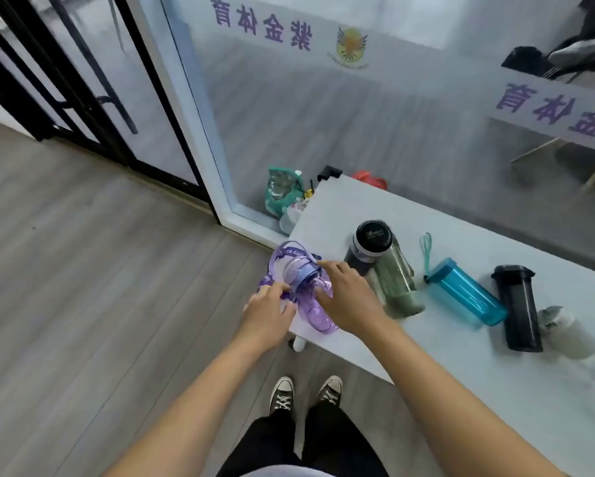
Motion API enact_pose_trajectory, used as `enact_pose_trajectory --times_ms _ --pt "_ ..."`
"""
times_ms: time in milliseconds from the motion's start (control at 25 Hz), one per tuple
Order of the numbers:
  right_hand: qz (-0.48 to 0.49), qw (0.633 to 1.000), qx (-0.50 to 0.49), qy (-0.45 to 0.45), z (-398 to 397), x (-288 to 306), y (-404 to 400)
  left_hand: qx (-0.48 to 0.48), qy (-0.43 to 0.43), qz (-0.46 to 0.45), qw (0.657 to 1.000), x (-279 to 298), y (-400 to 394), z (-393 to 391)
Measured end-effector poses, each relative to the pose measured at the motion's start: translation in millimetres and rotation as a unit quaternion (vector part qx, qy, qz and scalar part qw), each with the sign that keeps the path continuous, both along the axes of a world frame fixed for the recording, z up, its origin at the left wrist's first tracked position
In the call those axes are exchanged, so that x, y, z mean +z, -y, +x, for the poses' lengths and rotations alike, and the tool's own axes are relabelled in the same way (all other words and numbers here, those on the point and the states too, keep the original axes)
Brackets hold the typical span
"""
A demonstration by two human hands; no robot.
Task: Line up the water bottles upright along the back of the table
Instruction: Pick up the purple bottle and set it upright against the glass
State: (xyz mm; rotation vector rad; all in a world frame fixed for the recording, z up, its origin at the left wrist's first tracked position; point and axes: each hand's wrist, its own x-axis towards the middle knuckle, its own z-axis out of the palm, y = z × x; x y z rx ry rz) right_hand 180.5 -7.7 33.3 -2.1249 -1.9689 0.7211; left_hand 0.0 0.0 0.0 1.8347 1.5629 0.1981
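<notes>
Bottles are lying all over the white table (pixel 461 390), and none of them is standing along the back edge yet. The purple bottle (pixel 311 301) is lying right at the left front corner, with part of it poking out past the edge. Both hands are on it. The left hand (pixel 266 318) is pinching its purple strap (pixel 282 256), and the right hand (pixel 347 301) is wrapping around the bottle's body.

That corner is the risky spot. If either hand is slipping, the bottle could be tumbling to the floor. The long strap could also be snagging on fingers or on the corner while the bottle is going up.

The black-lidded bottle (pixel 370 246) and the green bottle (pixel 397 280) are lying just beside the right hand, so an elbow or the strap could be bumping them and making them roll. The blue bottle (pixel 464 292), the black bottle (pixel 518 308) and what is maybe a clear bottle (pixel 564 328), too blurry to tell, are lying nearer the front edge.
</notes>
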Motion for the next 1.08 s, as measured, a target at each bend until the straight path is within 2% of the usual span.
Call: enact_pose_trajectory --times_ms 120,200,280,320,400,480,560,680,840,920,1000,1080 --pt "-0.038 0.999 0.011 0.008 -5.3 -20.5 -29.1 0.062 0.031 -0.023 0.997 -19.0 -18.3 3.0" --pt "-0.088 0.996 0.014 0.018 -8.1 -31.6 -46.0 0.124 0.033 -0.08 0.989 -27.6 -31.8 7.5" --pt "-0.128 0.992 0.004 0.016 -9.4 -43.2 -60.7 0.196 0.068 -0.164 0.964 -38.4 -47.2 13.1" --pt "-0.143 0.99 -0.001 0.013 -9.8 -47.0 -66.1 0.234 0.102 -0.217 0.942 -43.5 -53.0 15.7" --pt "-0.166 0.986 -0.007 0.013 -11.4 -55.3 -71.2 0.306 0.195 -0.321 0.875 -50.5 -58.6 23.7" --pt "-0.166 0.986 -0.008 0.003 -11.5 -60.3 -72.3 0.36 0.277 -0.367 0.812 -49.3 -61.6 31.8" --pt "-0.154 0.987 -0.023 -0.026 -10.2 -62.2 -73.5 0.367 0.311 -0.378 0.791 -47.9 -66.8 37.3" --pt "-0.128 0.988 -0.045 -0.079 -10.5 -65.2 -74.1 0.385 0.337 -0.355 0.782 -48.4 -74.3 40.8" --pt "-0.028 0.973 -0.102 -0.203 -16.7 -53.9 -82.8 0.384 0.387 -0.22 0.809 -28.4 -96.9 30.1" --pt "0.015 0.943 -0.173 -0.282 -21.0 -39.6 -90.6 0.349 0.407 -0.149 0.831 -22.9 -106.7 19.5" --pt "0.046 0.898 -0.232 -0.371 -26.8 -32.3 -92.1 0.315 0.417 -0.103 0.846 -22.3 -107.7 12.3" --pt "0.061 0.87 -0.274 -0.406 -29.7 -32.3 -92.3 0.31 0.418 -0.083 0.85 -25.1 -102.2 11.4"
